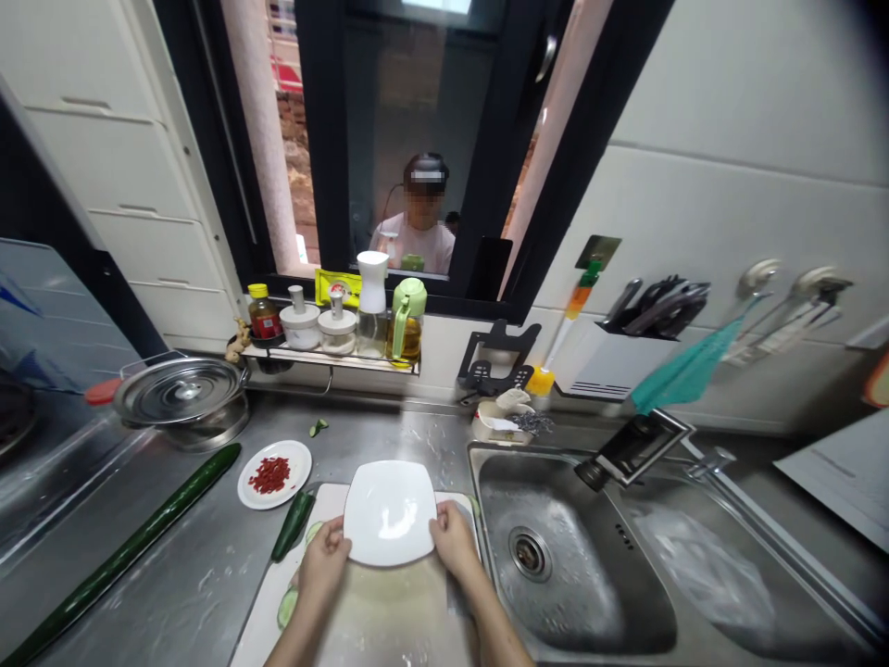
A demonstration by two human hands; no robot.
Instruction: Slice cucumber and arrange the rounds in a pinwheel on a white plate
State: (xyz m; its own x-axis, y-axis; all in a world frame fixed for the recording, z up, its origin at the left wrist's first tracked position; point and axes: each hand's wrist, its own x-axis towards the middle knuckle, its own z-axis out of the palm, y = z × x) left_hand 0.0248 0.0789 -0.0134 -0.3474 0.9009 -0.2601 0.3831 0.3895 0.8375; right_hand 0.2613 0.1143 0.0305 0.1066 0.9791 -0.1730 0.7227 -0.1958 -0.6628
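A white square plate (390, 511) with rounded corners is held over the cutting board (389, 621). My left hand (325, 556) grips its left edge, fingers closed. At the opposite edge, my right hand (453, 535) pinches the rim. Nothing lies on the plate. Beside my left wrist, cucumber slices (287, 607) rest on the board, partly hidden by the arm. A short cucumber piece (293, 526) lies at the board's left edge. Farther left stands a small white plate (304, 463) with chopped red pieces (269, 475) on it.
A long cucumber (131, 556) stretches across the left counter near a lidded steel pot (184, 394). To the right is the steel sink (556, 528) with a black faucet (618, 454). A shelf of seasoning jars (338, 332) hangs below the window. A knife holder (611, 357) is on the wall.
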